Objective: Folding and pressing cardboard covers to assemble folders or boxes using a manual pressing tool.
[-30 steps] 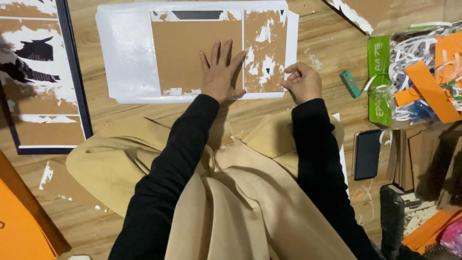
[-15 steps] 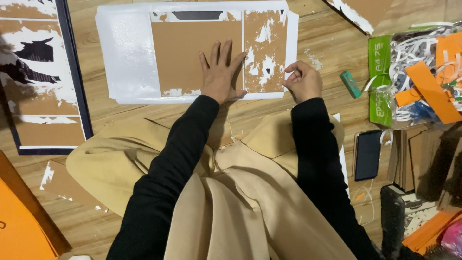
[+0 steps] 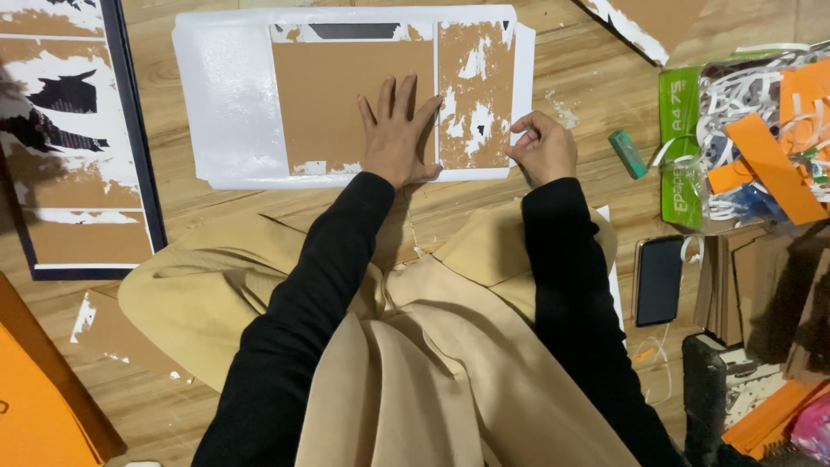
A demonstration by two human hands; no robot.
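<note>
A flattened cardboard sheet (image 3: 346, 95) lies on the wooden floor in front of me, brown in the middle where its white skin is peeled off, still white at the left. My left hand (image 3: 398, 130) presses flat on the brown part, fingers spread. My right hand (image 3: 543, 149) is at the sheet's right edge, fingers pinched together on the white edge strip (image 3: 521, 86). My crossed legs in beige trousers (image 3: 432, 346) fill the lower view.
A dark-framed peeled board (image 3: 78, 138) lies at the left. At the right sit a green eraser-like block (image 3: 627, 154), a green-edged bag of orange and white paper scraps (image 3: 752, 138), a black phone (image 3: 659, 279) and stacked cardboard. Orange sheets (image 3: 35, 406) lie at the lower left.
</note>
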